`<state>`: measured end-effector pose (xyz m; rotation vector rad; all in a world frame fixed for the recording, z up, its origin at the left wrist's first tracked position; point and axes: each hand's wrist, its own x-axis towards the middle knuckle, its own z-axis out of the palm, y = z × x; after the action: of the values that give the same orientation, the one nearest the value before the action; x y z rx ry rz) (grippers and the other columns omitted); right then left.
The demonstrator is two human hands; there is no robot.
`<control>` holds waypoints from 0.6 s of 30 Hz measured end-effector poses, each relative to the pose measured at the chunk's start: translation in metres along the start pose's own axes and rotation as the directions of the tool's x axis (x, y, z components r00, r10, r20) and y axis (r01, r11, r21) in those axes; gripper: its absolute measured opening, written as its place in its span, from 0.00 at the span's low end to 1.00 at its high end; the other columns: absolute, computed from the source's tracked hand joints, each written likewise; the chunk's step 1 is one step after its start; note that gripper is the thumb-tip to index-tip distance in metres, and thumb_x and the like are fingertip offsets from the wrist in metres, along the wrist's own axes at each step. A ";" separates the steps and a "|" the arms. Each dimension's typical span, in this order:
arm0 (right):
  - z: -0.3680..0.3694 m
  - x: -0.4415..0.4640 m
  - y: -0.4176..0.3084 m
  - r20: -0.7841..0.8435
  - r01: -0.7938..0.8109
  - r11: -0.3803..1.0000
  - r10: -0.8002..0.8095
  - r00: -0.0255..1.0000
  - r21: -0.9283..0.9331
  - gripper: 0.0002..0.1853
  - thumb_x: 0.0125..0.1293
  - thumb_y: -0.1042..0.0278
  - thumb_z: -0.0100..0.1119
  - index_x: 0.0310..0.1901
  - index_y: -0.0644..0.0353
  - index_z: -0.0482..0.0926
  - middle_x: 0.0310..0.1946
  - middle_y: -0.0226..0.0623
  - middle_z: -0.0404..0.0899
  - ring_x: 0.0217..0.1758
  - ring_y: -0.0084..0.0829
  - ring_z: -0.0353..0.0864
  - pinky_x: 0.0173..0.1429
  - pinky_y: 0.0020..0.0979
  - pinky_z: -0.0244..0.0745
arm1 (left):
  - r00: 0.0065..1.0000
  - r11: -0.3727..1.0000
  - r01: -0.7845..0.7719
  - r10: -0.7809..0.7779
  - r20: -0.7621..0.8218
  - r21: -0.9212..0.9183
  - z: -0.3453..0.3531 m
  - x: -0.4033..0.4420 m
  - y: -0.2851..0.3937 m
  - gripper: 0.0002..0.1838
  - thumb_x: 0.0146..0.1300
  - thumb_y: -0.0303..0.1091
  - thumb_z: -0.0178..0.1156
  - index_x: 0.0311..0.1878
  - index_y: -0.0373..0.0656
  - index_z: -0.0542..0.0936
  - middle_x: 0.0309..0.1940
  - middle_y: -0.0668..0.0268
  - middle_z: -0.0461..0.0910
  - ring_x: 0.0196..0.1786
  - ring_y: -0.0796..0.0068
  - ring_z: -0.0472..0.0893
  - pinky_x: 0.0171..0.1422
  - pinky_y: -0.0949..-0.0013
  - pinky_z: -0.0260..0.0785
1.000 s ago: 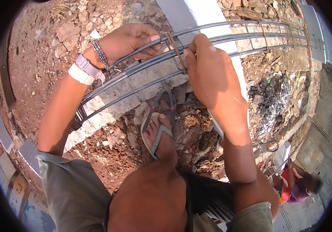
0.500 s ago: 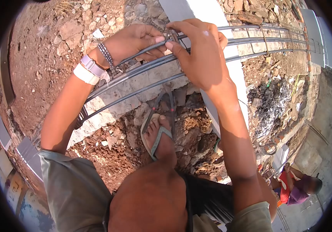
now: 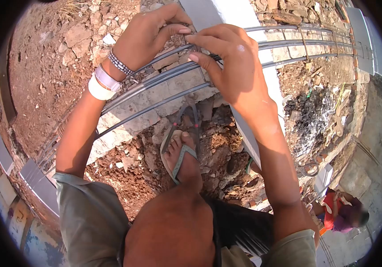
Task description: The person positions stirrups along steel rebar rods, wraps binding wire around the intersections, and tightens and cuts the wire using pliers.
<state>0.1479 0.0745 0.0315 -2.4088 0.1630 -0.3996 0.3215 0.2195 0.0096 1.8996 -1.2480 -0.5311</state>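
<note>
My left hand (image 3: 148,35) is above the upper bar, thumb and fingertips drawn close together. What lies between them, if anything, is too small to make out. My right hand (image 3: 237,66) reaches over the steel reinforcing bars (image 3: 166,76), its thumb and forefinger apart on either side of the upper bar. Its forefinger tip is close to my left thumb. Its other fingers are partly hidden. Several long bars run together from lower left to upper right, with thin wire stirrups (image 3: 305,43) around them on the right.
A pale concrete strip (image 3: 268,82) passes beneath the bars. Broken stones and soil (image 3: 128,171) surround my sandalled foot (image 3: 183,155). Ash (image 3: 308,118) covers ground at right. Another person (image 3: 340,209) in red and purple is at the lower right.
My left hand has risen off the bars, its wrist turning upward. My right thumb and forefinger have spread apart and shifted slightly left. The person at lower right has moved a little.
</note>
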 end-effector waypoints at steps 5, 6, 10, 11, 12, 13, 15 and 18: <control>0.000 -0.013 -0.012 0.021 0.067 0.960 -0.064 0.998 -0.272 0.21 0.66 0.74 0.63 0.61 0.58 0.83 0.58 0.40 0.83 0.69 0.46 0.73 0.70 0.53 0.61 | 0.983 0.980 -0.153 0.164 -0.082 0.125 0.006 0.009 0.008 0.06 0.74 0.28 0.60 0.49 0.37 0.83 0.40 0.63 0.88 0.44 0.71 0.88 0.51 0.68 0.79; 0.000 -0.014 -0.013 0.050 0.072 0.948 -0.060 0.997 -0.311 0.23 0.65 0.75 0.61 0.63 0.59 0.81 0.59 0.40 0.82 0.71 0.47 0.72 0.71 0.54 0.60 | 0.987 0.991 -0.122 0.127 -0.099 0.060 0.007 0.009 0.007 0.07 0.75 0.28 0.60 0.50 0.37 0.83 0.40 0.63 0.88 0.44 0.71 0.88 0.51 0.69 0.79; -0.003 -0.017 -0.027 0.123 0.084 0.891 -0.032 0.992 -0.447 0.31 0.62 0.77 0.59 0.70 0.64 0.73 0.65 0.46 0.77 0.74 0.50 0.69 0.74 0.56 0.59 | 0.991 0.985 -0.027 0.004 -0.131 -0.173 0.017 0.006 0.002 0.08 0.76 0.30 0.59 0.51 0.37 0.82 0.40 0.63 0.88 0.44 0.73 0.88 0.50 0.70 0.81; -0.002 -0.019 -0.028 0.132 0.086 0.887 -0.029 0.991 -0.453 0.32 0.63 0.77 0.59 0.71 0.65 0.72 0.65 0.47 0.77 0.74 0.51 0.69 0.74 0.55 0.59 | 0.991 0.975 -0.008 -0.022 -0.134 -0.221 0.018 0.006 0.001 0.09 0.77 0.30 0.59 0.52 0.37 0.81 0.40 0.63 0.88 0.44 0.73 0.88 0.50 0.70 0.81; -0.001 -0.022 -0.029 0.141 0.090 0.884 -0.027 0.990 -0.458 0.32 0.63 0.77 0.59 0.72 0.65 0.71 0.66 0.49 0.76 0.74 0.51 0.69 0.75 0.55 0.59 | 0.992 0.967 0.016 -0.047 -0.115 -0.252 0.018 0.005 0.000 0.09 0.77 0.31 0.59 0.52 0.37 0.81 0.40 0.62 0.88 0.44 0.73 0.88 0.49 0.70 0.81; -0.002 -0.023 -0.030 0.149 0.090 0.881 -0.023 0.989 -0.465 0.33 0.64 0.77 0.59 0.72 0.65 0.70 0.66 0.50 0.75 0.74 0.52 0.69 0.75 0.54 0.59 | 0.993 0.958 0.040 -0.068 -0.093 -0.283 0.018 0.005 0.000 0.09 0.77 0.32 0.59 0.53 0.37 0.80 0.39 0.62 0.88 0.44 0.73 0.88 0.49 0.71 0.82; -0.006 -0.029 -0.038 0.032 -0.064 0.932 0.081 0.996 -0.357 0.29 0.68 0.74 0.60 0.71 0.64 0.71 0.69 0.50 0.72 0.72 0.51 0.70 0.73 0.52 0.62 | 0.995 0.931 0.053 -0.079 -0.057 -0.360 0.017 0.009 -0.004 0.10 0.78 0.33 0.59 0.53 0.37 0.79 0.38 0.62 0.87 0.43 0.73 0.88 0.49 0.70 0.82; -0.022 -0.033 -0.049 0.031 -0.203 0.901 0.232 0.972 -0.385 0.24 0.71 0.71 0.60 0.68 0.63 0.74 0.64 0.53 0.76 0.65 0.52 0.77 0.66 0.50 0.70 | 0.998 0.897 0.043 -0.062 -0.030 -0.440 0.020 0.007 -0.012 0.10 0.78 0.34 0.59 0.53 0.37 0.78 0.36 0.62 0.87 0.43 0.73 0.88 0.49 0.70 0.83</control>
<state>0.1103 0.1055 0.0718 -2.7418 0.5137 -0.1831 0.3180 0.2079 -0.0114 1.5533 -0.9513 -0.7295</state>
